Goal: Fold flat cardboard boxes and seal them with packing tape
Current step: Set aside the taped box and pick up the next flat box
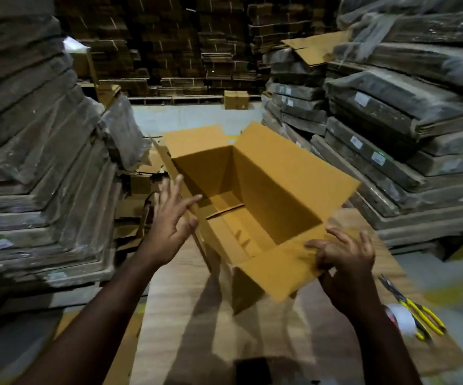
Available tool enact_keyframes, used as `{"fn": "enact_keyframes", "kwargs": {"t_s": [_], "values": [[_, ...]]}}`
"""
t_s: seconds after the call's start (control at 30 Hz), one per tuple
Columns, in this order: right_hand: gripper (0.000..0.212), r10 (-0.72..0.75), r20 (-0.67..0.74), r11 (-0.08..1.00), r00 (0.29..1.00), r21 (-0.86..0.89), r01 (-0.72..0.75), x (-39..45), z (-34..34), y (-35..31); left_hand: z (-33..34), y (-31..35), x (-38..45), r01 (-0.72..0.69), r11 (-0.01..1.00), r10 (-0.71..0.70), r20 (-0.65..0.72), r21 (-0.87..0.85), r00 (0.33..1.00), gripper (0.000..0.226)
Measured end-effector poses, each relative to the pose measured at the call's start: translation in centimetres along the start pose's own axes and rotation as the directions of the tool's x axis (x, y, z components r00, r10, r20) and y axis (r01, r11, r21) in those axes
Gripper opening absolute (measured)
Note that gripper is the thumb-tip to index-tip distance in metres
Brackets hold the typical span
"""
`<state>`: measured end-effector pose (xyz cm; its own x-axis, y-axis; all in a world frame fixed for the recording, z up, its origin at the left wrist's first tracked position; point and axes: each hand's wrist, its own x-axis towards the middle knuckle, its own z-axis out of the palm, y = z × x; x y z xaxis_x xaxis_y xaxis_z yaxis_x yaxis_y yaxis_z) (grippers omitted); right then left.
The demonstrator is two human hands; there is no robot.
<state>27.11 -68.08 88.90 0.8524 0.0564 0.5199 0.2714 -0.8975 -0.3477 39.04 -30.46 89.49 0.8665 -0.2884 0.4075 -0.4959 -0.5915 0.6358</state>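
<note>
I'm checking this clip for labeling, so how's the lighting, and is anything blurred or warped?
Head view: dim overall, with the open cardboard box the brightest thing; the right hand and the tape roll are motion-smeared, the left hand less so; wide-angle distortion bows the wrapped cardboard stacks at the edges.
</note>
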Motion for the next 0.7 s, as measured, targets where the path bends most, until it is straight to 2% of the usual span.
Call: {"fn": "enact_keyframes", "kwargs": {"t_s": [0.07,0.17,0.23,0.33,0.43,0.5,0.53,0.6,0.7], "values": [[0.048,0.143,0.010,0.990,0.990,0.007,-0.144,-0.9,0.2,2.7,-0.1,-0.1,1.1,-0.166,0.975,0.148,0.127,0.146,0.981,0.071],[0.048,0.300,0.024,0.953,0.954,0.030,-0.300,-1.4,0.2,4.8,0.0,0.8,3.2,-0.267,0.951,0.221,0.258,0.156,0.940,0.057],[0.047,0.414,0.032,0.908,0.910,0.049,-0.415,-0.7,0.0,5.7,0.7,2.6,4.1,-0.265,0.954,0.220,0.275,0.139,0.936,0.052],[0.066,0.505,-0.022,0.861,0.863,0.078,-0.502,1.0,-2.1,5.0,2.3,5.7,5.1,-0.331,0.897,0.260,0.256,0.294,0.931,0.048],[0.054,0.458,-0.223,0.878,0.860,0.263,-0.399,2.5,-4.9,0.5,4.7,9.1,6.2,-0.389,0.855,0.310,0.263,0.343,0.914,0.039],[0.042,0.409,-0.211,0.866,0.888,0.396,-0.305,3.0,-4.7,-4.1,7.0,11.0,6.7,-0.409,0.864,0.356,0.219,0.292,0.909,0.041],[0.038,0.346,-0.189,0.890,0.919,0.377,-0.258,3.0,-3.6,-5.9,8.2,11.7,6.8,-0.423,0.871,0.385,0.188,0.251,0.904,0.040],[0.037,0.213,-0.152,0.964,0.965,0.191,-0.183,2.5,-0.3,-6.9,10.1,12.6,6.9,-0.433,0.886,0.408,0.166,0.166,0.898,0.027],[0.065,0.280,-0.077,0.960,0.957,0.023,-0.279,2.9,2.5,-4.6,11.2,12.9,7.4,-0.341,0.937,0.317,0.225,0.079,0.922,0.004]]}}
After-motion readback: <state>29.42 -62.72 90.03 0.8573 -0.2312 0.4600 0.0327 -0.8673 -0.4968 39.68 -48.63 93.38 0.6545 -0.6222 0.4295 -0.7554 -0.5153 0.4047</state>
